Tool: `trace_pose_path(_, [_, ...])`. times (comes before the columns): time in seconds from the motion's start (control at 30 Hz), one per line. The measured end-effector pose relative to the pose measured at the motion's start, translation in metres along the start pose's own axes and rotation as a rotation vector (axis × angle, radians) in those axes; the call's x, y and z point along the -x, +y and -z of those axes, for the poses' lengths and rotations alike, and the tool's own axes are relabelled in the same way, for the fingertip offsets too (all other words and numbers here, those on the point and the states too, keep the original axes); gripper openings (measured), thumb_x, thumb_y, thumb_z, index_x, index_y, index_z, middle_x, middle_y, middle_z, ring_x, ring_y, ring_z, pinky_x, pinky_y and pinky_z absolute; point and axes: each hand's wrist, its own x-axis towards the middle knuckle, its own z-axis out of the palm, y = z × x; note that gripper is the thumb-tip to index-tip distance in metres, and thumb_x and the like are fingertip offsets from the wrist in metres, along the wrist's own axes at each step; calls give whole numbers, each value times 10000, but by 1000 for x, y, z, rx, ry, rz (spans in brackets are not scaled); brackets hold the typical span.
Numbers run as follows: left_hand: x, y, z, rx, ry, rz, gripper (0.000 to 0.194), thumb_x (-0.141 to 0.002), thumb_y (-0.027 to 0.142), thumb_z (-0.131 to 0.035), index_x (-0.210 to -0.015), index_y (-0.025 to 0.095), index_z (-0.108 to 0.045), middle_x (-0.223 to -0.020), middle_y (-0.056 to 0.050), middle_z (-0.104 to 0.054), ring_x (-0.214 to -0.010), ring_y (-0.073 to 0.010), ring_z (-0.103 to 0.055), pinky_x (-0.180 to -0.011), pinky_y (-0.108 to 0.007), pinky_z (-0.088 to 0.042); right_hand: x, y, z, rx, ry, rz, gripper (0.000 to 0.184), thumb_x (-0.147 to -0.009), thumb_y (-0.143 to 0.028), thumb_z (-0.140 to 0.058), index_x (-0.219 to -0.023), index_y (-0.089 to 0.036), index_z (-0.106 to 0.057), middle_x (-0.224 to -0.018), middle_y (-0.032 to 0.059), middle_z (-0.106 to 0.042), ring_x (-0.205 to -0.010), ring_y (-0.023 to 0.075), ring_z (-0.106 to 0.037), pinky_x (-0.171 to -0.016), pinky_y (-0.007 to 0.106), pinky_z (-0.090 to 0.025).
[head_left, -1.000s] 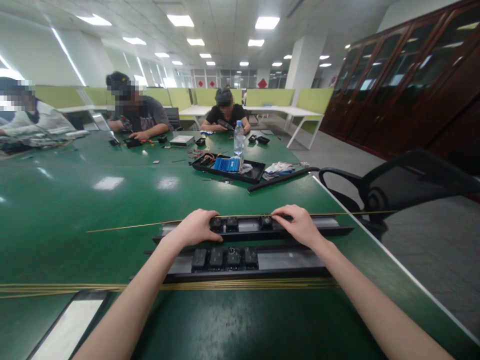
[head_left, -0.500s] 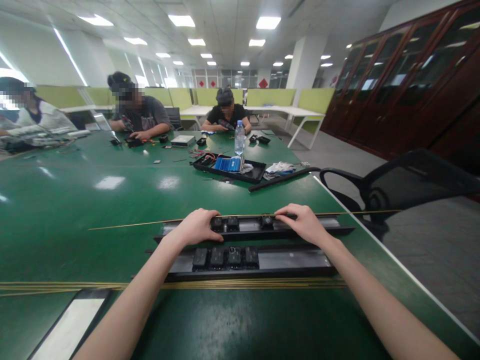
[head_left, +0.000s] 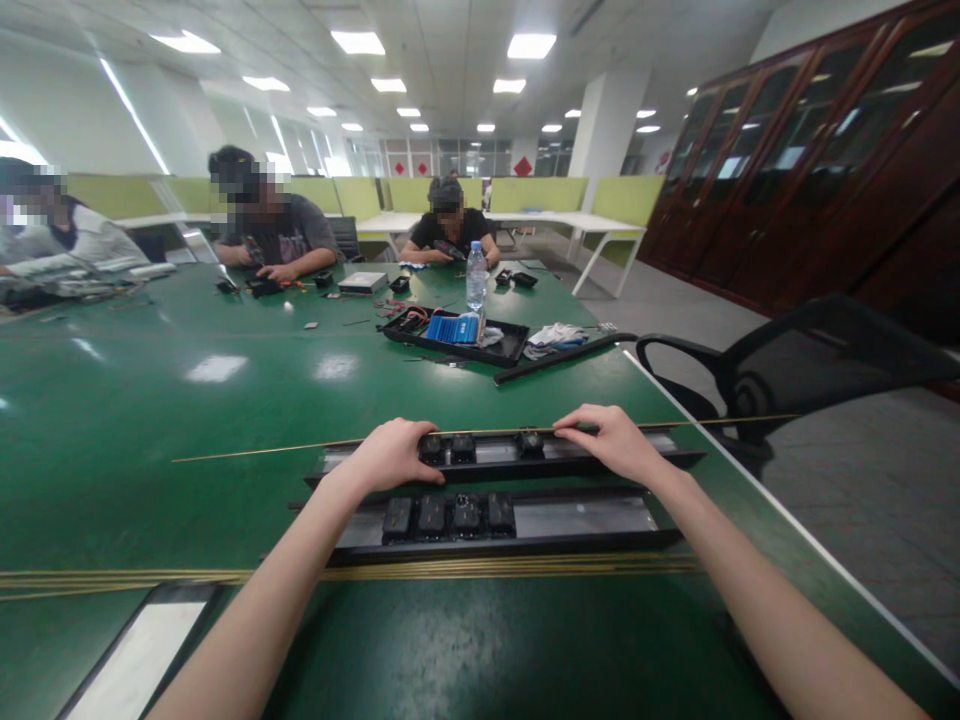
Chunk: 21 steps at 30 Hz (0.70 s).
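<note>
A long thin brass-coloured rod lies along the back edge of the far black channel, sticking out past both ends. My right hand pinches the rod between thumb and fingertips, near the channel's right part. My left hand is closed across the channel's left part, thumb on the near side and fingers at the back edge by the rod. Small black blocks sit inside this channel. Nearer to me, a second channel holds several black blocks side by side.
Several more rods lie in front of the channels. At lower left is a dark-edged white panel. Farther back are a black tray, a water bottle and a black strip. A chair stands right; people sit across the table.
My right hand has shifted very slightly to the right along the rod. My left hand keeps its hold; the whole view has moved a little.
</note>
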Motion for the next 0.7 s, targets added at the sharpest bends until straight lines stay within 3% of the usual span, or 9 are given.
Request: trace_pose_path(0.7, [0,1,1,-22,4,-8,754,-631,628,-739,-1246,206,-629,-1132,-112,-727,-1031,-326,-671,-843,-349,-508,1,8,16,12,-52,-45,196,-861,-362,-623,-891,-245,-778,-912,44,-768,-859,244,-701,-796,367,-539])
